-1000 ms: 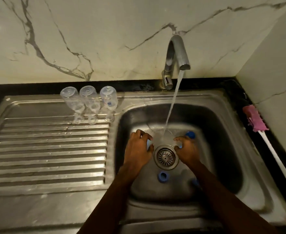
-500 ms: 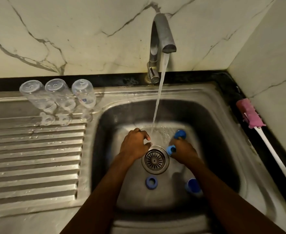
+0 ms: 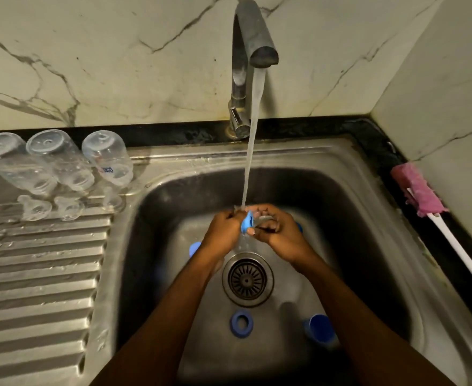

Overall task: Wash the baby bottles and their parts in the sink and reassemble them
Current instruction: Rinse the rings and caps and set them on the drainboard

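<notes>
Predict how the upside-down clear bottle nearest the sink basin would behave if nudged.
It likely tips easily: the bottle stands tall on its narrow neck on the drainboard. It is probably light, as it looks clear, empty and thin-walled. It may be slippery, since droplets show on the drainboard nearby.

marble walls (image 3: 117, 65) white, grey-veined | countertop (image 3: 173, 132) black | light dim, yellowish
</notes>
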